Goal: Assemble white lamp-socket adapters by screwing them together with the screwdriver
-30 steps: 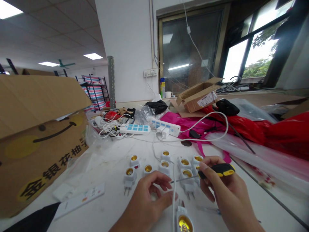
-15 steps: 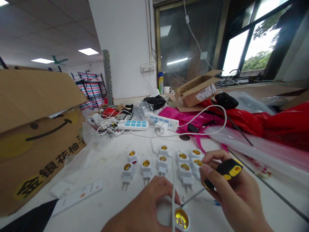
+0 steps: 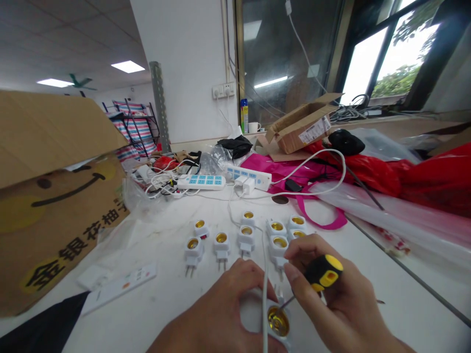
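Observation:
My left hand (image 3: 231, 304) is closed around a white plug-in lamp socket (image 3: 278, 321) with a gold threaded inside, at the bottom of the view. In my right hand (image 3: 331, 294) is a black-and-yellow screwdriver (image 3: 324, 272), tilted down to the left. Its shaft reaches the gold opening of that socket; the exact point of contact is too small to make out. A thin white cable (image 3: 265, 289) passes in front of my left hand and the socket. Just beyond my hands, several similar lamp sockets (image 3: 221, 242) rest on the white table, most with their prongs toward me.
A cardboard box (image 3: 62, 211) fills the left side. Power strips (image 3: 202, 182) and tangled cables lie at the back, beside a pink bag (image 3: 253, 162). Red plastic (image 3: 382, 171) and clear plastic sheeting (image 3: 368, 206) cover the right. A flat white box (image 3: 119, 289) lies at lower left.
My right hand has moved left and the screwdriver now stands steeper, its tip shifted from the socket's rim into the opening. My left hand still holds the socket. The head view has tilted slightly down.

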`<action>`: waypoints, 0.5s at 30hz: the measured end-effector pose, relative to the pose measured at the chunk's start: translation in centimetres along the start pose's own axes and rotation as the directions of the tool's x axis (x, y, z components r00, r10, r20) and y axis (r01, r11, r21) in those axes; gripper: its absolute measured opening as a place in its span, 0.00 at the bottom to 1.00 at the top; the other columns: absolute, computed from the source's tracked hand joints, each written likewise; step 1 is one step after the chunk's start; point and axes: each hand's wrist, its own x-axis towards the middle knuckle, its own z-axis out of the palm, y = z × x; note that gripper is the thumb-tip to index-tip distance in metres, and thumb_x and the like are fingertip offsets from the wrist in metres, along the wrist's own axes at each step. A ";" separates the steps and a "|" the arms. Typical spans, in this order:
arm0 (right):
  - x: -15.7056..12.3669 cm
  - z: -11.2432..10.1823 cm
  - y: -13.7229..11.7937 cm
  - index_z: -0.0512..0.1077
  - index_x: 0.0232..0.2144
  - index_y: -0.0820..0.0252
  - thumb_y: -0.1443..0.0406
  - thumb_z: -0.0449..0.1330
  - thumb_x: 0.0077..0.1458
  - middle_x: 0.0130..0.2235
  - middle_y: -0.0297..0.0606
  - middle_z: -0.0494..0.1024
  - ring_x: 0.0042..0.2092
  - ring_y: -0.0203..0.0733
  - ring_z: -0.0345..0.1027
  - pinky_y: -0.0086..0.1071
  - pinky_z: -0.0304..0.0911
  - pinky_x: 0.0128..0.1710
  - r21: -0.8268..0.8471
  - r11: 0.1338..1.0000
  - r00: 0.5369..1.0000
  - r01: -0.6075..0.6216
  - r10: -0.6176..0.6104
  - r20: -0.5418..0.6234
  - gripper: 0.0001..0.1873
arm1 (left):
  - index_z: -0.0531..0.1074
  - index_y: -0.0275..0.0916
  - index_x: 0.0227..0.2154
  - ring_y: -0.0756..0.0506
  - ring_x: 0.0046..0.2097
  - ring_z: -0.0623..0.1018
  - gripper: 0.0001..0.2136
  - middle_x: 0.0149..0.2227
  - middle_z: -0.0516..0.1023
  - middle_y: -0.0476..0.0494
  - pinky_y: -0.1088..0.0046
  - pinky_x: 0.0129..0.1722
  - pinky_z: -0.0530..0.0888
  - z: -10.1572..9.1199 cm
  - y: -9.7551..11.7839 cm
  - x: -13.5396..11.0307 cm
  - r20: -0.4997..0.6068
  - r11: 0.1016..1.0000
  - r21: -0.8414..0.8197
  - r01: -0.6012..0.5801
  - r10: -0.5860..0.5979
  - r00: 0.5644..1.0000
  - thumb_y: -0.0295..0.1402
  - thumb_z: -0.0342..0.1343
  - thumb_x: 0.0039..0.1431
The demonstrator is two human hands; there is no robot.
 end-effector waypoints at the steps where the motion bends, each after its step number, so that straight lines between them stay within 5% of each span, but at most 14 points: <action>1: 0.0 0.0 0.0 0.75 0.38 0.52 0.55 0.62 0.71 0.29 0.34 0.72 0.29 0.40 0.66 0.31 0.56 0.24 -0.003 1.000 1.000 -0.006 0.006 0.004 0.10 | 0.83 0.46 0.45 0.35 0.57 0.79 0.26 0.53 0.79 0.45 0.61 0.60 0.73 0.0 0.0 0.0 0.004 1.000 -0.001 0.003 -0.003 1.000 0.33 0.83 0.41; 15: 0.1 -0.1 0.0 0.76 0.38 0.51 0.56 0.67 0.65 0.31 0.35 0.76 0.30 0.41 0.69 0.31 0.57 0.23 -0.019 1.000 1.000 -0.016 0.016 0.002 0.08 | 0.82 0.45 0.44 0.35 0.56 0.79 0.25 0.51 0.79 0.45 0.60 0.60 0.73 0.1 -0.1 0.1 -0.001 0.999 0.028 -0.016 0.016 1.000 0.36 0.84 0.41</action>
